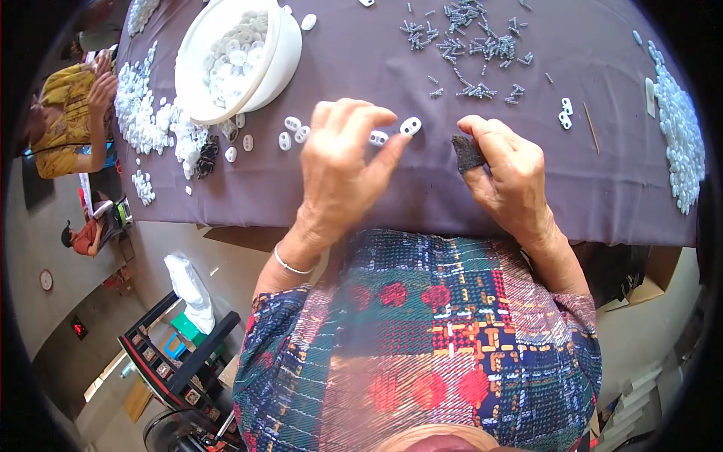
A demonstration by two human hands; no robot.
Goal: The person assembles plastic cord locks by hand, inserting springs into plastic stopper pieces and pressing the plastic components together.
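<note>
1. PART POS. White piece [410, 126], oval w/ 2 dark holes, lies just beyond L thumb tip, over the dark cloth-covered surface [361, 68]; contact w/ thumb can't be confirmed. Second piece [379, 138] shows in the gap btwn L thumb & index. Loose springs [489, 49] lie at the far side of the surface.

2. HANDLING (est.). White piece: prob. hard plastic, v. light, stiff, smooth, hence apt to slip or skid; low breakage risk. Grip by the long edges, thumb opp. index, holes kept clear. Springs: light, springy, apt to roll or tangle; pinch one at mid-length, w/o squeezing the ends.

3. L HAND. L hand [343, 162]: back of hand up, wrist raised, pointing away from body & slightly R. Thumb & index spread in a wide C; nothing seen gripped. Other fingers curl loosely. Slight motion blur.

4. R HAND. R hand [504, 162]: angled inward toward L hand, fingers bent, index near thumb. Dark cover [468, 154] wraps the thumb. Gap btwn tips is small; can't tell if anything is held.

5. STOCK. White bowl [290, 68], L of centre, holds more pcs of the same type. Thin stick [592, 128] lies R of R hand.
</note>
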